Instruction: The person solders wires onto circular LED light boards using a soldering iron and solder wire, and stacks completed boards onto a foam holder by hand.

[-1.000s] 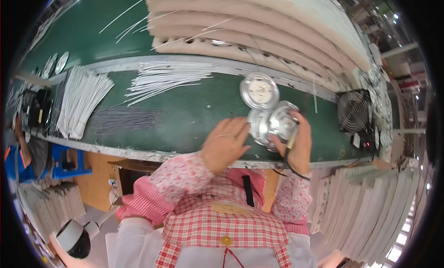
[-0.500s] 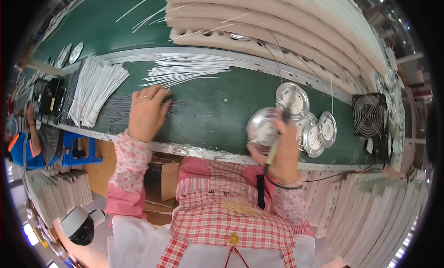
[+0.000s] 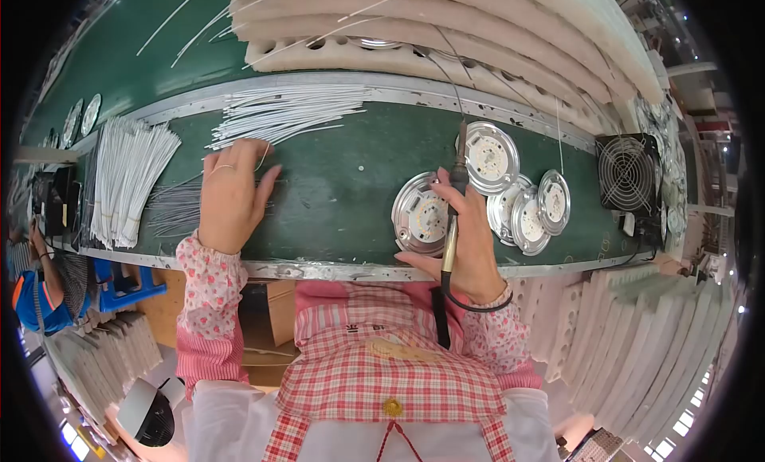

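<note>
My left hand (image 3: 231, 195) rests over the near end of a spread of thin white wires (image 3: 291, 111), thumb apart from the fingers, fingertips touching wire ends. Dark thin wires (image 3: 175, 207) lie beside its wrist side. In my right hand (image 3: 476, 251) is a soldering iron (image 3: 451, 243), its tip pointing away from me. That hand's thumb and forefinger also reach to the edge of a round silver lamp disc (image 3: 420, 215) with a pale circuit board, lying on the green bench. Several similar discs (image 3: 492, 158) overlap just to the right.
A thick bundle of white wires (image 3: 127, 183) lies at the left. Stacked foam trays (image 3: 382, 60) stand along the back, with loose wires across them. A fan (image 3: 627, 174) stands at the right. More foam sheets (image 3: 637, 350) lean below the bench edge, and another person (image 3: 44, 279) is far left.
The whole view has shifted left. My right hand, blurred before, is now steadier, and its disc lies farther from the other discs. The left hand stays by the white wires.
</note>
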Demonstrator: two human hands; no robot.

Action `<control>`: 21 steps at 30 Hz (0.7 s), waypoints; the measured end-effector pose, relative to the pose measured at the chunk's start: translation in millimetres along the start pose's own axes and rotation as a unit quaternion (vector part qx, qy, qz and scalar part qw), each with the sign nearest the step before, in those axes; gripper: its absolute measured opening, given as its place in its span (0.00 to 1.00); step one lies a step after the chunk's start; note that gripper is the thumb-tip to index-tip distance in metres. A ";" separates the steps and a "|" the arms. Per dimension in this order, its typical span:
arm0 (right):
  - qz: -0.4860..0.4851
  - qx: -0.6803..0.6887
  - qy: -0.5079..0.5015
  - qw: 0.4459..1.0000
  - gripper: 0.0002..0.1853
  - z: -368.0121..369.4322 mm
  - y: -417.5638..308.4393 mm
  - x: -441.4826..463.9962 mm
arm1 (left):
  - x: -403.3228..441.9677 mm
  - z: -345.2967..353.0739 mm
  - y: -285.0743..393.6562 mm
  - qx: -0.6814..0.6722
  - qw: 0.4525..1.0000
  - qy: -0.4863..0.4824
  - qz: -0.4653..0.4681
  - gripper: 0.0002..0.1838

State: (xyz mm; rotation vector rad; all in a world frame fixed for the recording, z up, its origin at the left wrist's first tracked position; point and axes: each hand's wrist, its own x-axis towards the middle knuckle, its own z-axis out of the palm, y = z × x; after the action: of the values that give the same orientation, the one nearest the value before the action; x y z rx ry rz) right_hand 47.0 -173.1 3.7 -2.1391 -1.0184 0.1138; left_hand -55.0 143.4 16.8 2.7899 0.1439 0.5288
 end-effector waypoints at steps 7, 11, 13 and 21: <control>0.006 0.002 0.018 1.000 0.52 -6.3 0.4 -11.1 | -1.1 -3.6 -7.4 -0.003 0.997 -0.074 0.012 0.10; 0.007 0.019 0.029 0.999 0.53 -8.5 -0.7 -18.0 | -5.3 -11.5 -9.6 -0.022 0.992 -0.128 0.005 0.09; 0.010 0.038 0.034 0.999 0.53 -8.4 -1.4 -19.4 | -1.8 -11.3 -5.7 -0.068 0.991 -0.117 -0.005 0.08; 0.044 0.298 0.046 0.952 0.55 7.5 1.7 -20.1 | 12.7 19.2 37.4 -0.231 0.970 -0.048 -0.055 0.05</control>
State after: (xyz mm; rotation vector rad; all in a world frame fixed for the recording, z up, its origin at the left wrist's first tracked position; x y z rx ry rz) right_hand 31.6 -183.4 -7.3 -1.6168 -0.7152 0.3192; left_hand -34.5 104.6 15.6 2.3314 0.1329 0.3459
